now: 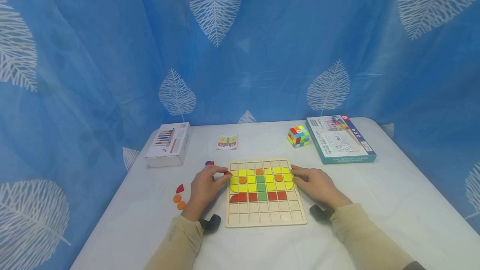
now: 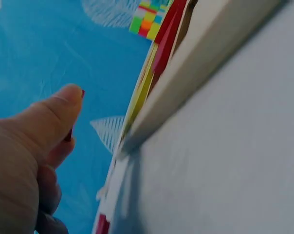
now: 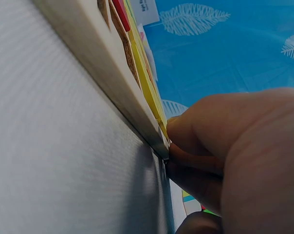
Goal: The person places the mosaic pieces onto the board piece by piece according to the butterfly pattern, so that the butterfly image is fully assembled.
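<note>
My left hand (image 1: 205, 188) pinches a small red piece (image 1: 228, 173) between thumb and fingers, at the upper left edge of a wooden grid board (image 1: 249, 218). In the left wrist view the red piece (image 2: 69, 134) shows only as slivers; its outline is mostly hidden. At the board's right edge, my right hand (image 1: 316, 183) grips the rim near the upper corner, with the thumb beside a yellow piece (image 3: 148, 92). Yellow tiles (image 1: 252, 187), orange discs (image 1: 259, 172), a green column (image 1: 261, 187) and a red row (image 1: 277, 196) lie in the grid.
Left of the board lie a red quarter-round piece (image 1: 180, 188), orange discs (image 1: 177, 198) and blue and red pieces (image 1: 209, 163). Behind it are a pattern card (image 1: 227, 142) and a puzzle cube (image 1: 298, 136). A white box (image 1: 165, 159) and a teal-edged box (image 1: 348, 160) stand at either side.
</note>
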Demonstrator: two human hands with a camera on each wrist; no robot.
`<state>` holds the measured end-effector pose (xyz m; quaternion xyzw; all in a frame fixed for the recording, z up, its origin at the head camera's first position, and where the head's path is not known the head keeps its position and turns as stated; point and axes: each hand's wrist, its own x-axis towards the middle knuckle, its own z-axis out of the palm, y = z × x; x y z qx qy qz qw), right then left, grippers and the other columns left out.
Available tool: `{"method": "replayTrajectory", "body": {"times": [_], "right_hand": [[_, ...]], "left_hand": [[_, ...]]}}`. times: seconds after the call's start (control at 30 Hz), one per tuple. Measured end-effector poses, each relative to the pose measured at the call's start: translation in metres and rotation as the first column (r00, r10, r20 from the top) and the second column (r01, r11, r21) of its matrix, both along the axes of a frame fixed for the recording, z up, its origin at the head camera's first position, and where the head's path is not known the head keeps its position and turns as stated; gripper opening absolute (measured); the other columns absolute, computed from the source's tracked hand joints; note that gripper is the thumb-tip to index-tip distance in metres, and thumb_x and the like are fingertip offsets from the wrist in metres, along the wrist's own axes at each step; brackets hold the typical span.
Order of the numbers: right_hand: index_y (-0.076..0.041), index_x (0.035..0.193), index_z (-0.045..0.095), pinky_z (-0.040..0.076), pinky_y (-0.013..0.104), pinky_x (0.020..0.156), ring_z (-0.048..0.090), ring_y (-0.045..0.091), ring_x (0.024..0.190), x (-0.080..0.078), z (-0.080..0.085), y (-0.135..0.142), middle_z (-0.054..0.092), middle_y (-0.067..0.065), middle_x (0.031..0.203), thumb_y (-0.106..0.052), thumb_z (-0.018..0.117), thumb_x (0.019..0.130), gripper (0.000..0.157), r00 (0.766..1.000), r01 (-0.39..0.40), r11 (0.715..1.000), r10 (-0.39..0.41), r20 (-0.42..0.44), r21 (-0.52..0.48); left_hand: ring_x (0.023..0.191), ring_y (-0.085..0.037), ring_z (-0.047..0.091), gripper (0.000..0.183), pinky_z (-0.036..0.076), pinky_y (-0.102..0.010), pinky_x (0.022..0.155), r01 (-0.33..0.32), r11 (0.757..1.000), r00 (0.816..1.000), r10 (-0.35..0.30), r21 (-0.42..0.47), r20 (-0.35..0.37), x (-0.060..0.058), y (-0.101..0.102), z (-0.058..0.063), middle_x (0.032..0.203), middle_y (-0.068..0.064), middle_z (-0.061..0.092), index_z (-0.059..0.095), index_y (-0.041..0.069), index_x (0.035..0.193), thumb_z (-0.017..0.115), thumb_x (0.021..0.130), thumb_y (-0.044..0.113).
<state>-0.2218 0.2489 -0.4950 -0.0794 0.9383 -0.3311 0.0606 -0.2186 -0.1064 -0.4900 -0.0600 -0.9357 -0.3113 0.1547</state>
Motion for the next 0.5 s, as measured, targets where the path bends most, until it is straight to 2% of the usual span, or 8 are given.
{"method": "replayTrajectory", "body": {"times": [0.17,0.37,0.5], "right_hand": [[-0.020,0.146,0.060,0.028,0.064,0.118,0.035,0.040,0.150,0.001,0.001,0.001,0.048,-0.004,0.159,-0.037,0.062,0.100,0.048,1.000,0.002,1.000,-0.002,0.000,0.001],[-0.019,0.145,0.060,0.029,0.064,0.118,0.037,0.040,0.150,-0.001,-0.001,0.002,0.048,-0.003,0.159,-0.037,0.064,0.100,0.049,1.000,-0.006,1.000,0.006,-0.018,0.018],[-0.019,0.145,0.060,0.030,0.064,0.117,0.038,0.040,0.149,-0.001,-0.001,0.001,0.048,-0.003,0.158,-0.037,0.064,0.099,0.049,1.000,-0.014,1.000,0.015,-0.018,0.023]], "left_hand": [[0.071,-0.008,0.053,0.028,0.044,-0.021,0.059,0.078,0.997,0.997,-0.078,0.029,0.014,0.013,0.021,0.009,0.102,0.010,0.073,0.082,0.024,0.108,0.086,0.083,0.037],[0.070,-0.008,0.052,0.027,0.044,-0.022,0.058,0.082,0.997,0.994,-0.082,0.000,0.068,0.031,0.043,0.024,0.102,0.012,0.070,0.082,0.027,0.108,0.084,0.085,0.040],[0.076,-0.006,0.057,0.023,0.046,-0.022,0.064,0.166,0.986,0.982,-0.163,-0.028,0.100,0.041,0.060,0.028,0.101,0.012,0.071,0.082,0.028,0.106,0.082,0.087,0.042]]}}
